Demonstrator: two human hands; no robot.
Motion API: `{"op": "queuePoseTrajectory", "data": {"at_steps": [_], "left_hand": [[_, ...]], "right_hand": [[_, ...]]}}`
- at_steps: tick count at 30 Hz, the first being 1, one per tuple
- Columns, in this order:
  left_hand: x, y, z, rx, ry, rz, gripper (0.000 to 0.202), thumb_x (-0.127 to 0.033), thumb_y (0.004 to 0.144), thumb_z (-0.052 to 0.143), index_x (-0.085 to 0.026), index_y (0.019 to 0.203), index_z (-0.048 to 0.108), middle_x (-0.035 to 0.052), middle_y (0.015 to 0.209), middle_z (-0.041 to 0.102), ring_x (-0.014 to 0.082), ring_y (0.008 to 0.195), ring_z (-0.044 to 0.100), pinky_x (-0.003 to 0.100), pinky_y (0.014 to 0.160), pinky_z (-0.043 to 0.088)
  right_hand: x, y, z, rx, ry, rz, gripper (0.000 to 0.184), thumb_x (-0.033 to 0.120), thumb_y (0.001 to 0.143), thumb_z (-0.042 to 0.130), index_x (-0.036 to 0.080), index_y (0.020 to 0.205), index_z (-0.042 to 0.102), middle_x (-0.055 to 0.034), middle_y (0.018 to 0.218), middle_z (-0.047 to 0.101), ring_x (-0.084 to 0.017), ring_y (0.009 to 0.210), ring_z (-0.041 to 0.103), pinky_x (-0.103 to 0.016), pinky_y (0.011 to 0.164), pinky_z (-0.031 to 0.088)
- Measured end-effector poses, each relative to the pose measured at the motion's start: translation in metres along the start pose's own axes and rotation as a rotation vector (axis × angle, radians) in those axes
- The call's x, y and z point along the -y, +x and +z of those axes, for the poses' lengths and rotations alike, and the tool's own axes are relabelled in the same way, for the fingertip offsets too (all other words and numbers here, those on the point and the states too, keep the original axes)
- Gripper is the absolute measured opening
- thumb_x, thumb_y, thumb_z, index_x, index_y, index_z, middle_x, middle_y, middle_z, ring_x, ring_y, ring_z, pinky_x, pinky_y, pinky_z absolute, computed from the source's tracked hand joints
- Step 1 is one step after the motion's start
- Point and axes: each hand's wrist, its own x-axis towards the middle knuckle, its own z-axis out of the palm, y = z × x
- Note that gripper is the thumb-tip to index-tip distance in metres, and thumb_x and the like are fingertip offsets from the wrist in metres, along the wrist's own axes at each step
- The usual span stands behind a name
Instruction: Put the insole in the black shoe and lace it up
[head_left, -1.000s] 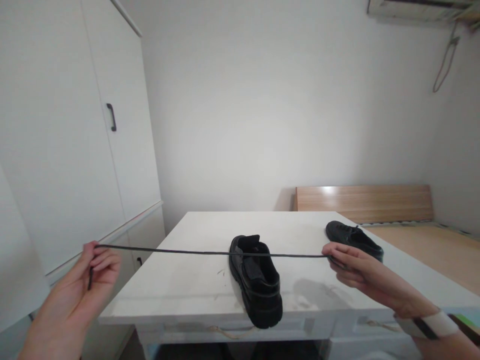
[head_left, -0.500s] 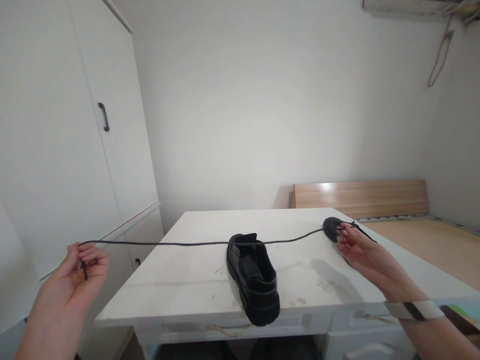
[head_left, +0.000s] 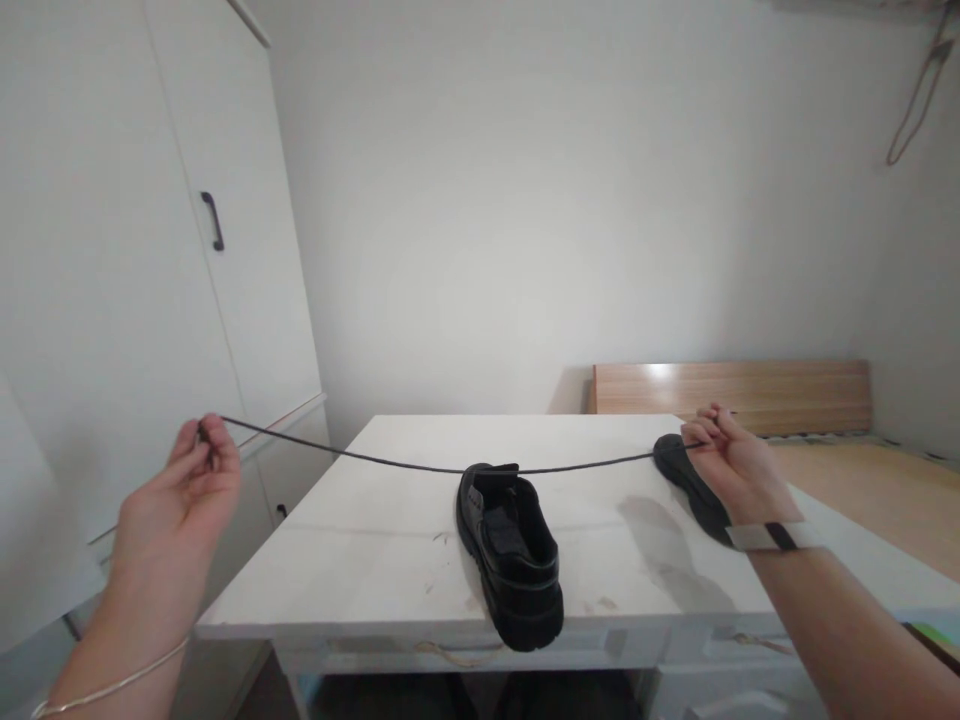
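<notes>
A long black shoelace (head_left: 405, 465) hangs in a shallow sag between my two hands. My left hand (head_left: 184, 490), at the left beyond the table's edge, pinches one end of it. At the right, my right hand (head_left: 724, 455) has its fingers closed round the other end. Below the middle of the lace, a black shoe (head_left: 517, 560) stands upright on the table, heel towards me, its tongue raised. No lace shows in its visible eyelets. A second black shoe (head_left: 694, 490) lies behind my right hand and wrist, which partly hide it.
The white table (head_left: 337, 560) has drawers with rope-like handles (head_left: 457, 655) along its front. A white wardrobe (head_left: 247, 300) stands at the left. Behind the table at the right are a wooden headboard (head_left: 727, 390) and a bed base (head_left: 847, 480).
Both hands have risen, the left one also slightly to the right, and the lace between them now sags in a smooth curve. More of the second shoe shows. The camera view has shifted slightly.
</notes>
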Motion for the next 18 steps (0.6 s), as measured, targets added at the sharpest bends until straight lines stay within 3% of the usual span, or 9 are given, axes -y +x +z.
{"op": "queuePoseTrajectory", "data": {"at_steps": [3,6,8,9,11,13,15,18], "left_hand": [[0.006,0.011,0.034,0.028,-0.165,-0.002,0.039,0.021,0.075,0.037,0.0,0.099,0.06,0.0098,0.096,0.066,0.0153,0.106,0.065,0.019,0.085,0.06],[0.015,0.021,0.058,0.139,-0.128,0.077,0.05,0.023,0.064,0.037,0.0,0.101,0.062,0.0121,0.1,0.069,0.0176,0.111,0.065,0.024,0.094,0.057],[0.027,0.021,0.065,0.219,-0.043,0.089,0.05,0.022,0.062,0.04,-0.001,0.099,0.065,0.0124,0.101,0.071,0.0185,0.111,0.065,0.028,0.1,0.054],[0.035,0.017,0.066,0.265,0.013,0.065,0.048,0.02,0.063,0.043,-0.002,0.099,0.066,0.0125,0.102,0.072,0.0192,0.112,0.065,0.03,0.104,0.052],[0.054,0.004,0.061,0.359,0.132,-0.032,0.043,0.015,0.066,0.053,-0.003,0.102,0.068,0.0128,0.108,0.073,0.0213,0.116,0.063,0.034,0.11,0.045],[0.076,-0.012,0.05,0.448,0.264,-0.157,0.043,0.007,0.067,0.065,-0.006,0.108,0.069,0.0134,0.116,0.071,0.0231,0.122,0.059,0.037,0.116,0.038],[0.096,-0.03,0.036,0.497,0.399,-0.256,0.04,-0.009,0.072,0.074,-0.01,0.112,0.069,0.0129,0.123,0.068,0.0247,0.124,0.057,0.04,0.119,0.031],[0.12,-0.052,0.018,0.56,0.552,-0.356,0.046,-0.027,0.074,0.078,-0.015,0.117,0.068,0.0123,0.13,0.064,0.0279,0.125,0.056,0.046,0.119,0.028]], "right_hand": [[0.0,0.018,0.037,0.046,-0.019,-0.168,0.03,0.004,0.095,0.039,0.017,0.071,0.053,0.0057,0.061,0.043,-0.004,0.038,0.024,-0.012,0.032,0.024],[-0.007,0.024,0.067,0.072,-0.035,-0.401,0.019,0.012,0.093,0.05,0.019,0.076,0.056,0.0058,0.063,0.049,-0.005,0.041,0.024,-0.013,0.034,0.018],[-0.022,0.015,0.079,0.2,-0.17,-0.487,0.008,0.017,0.088,0.063,0.02,0.08,0.06,0.0041,0.07,0.056,-0.006,0.045,0.031,-0.015,0.039,0.024],[-0.034,0.007,0.081,0.358,-0.358,-0.503,0.005,0.022,0.086,0.065,0.02,0.083,0.063,0.0021,0.075,0.06,-0.007,0.049,0.037,-0.016,0.042,0.028],[-0.061,-0.014,0.081,0.751,-0.792,-0.403,0.014,0.031,0.091,0.061,0.019,0.087,0.066,-0.0028,0.084,0.065,-0.012,0.065,0.051,-0.022,0.055,0.039],[-0.087,-0.035,0.074,1.05,-1.042,-0.235,0.024,0.035,0.097,0.051,0.019,0.093,0.068,-0.005,0.089,0.068,-0.017,0.079,0.057,-0.027,0.067,0.044],[-0.107,-0.051,0.065,1.205,-1.111,-0.073,0.028,0.037,0.099,0.047,0.017,0.092,0.066,-0.0048,0.088,0.069,-0.017,0.08,0.058,-0.03,0.073,0.045],[-0.118,-0.064,0.056,1.304,-1.075,0.047,0.029,0.037,0.1,0.044,0.017,0.092,0.064,-0.0049,0.088,0.068,-0.018,0.083,0.06,-0.031,0.076,0.045]]}}
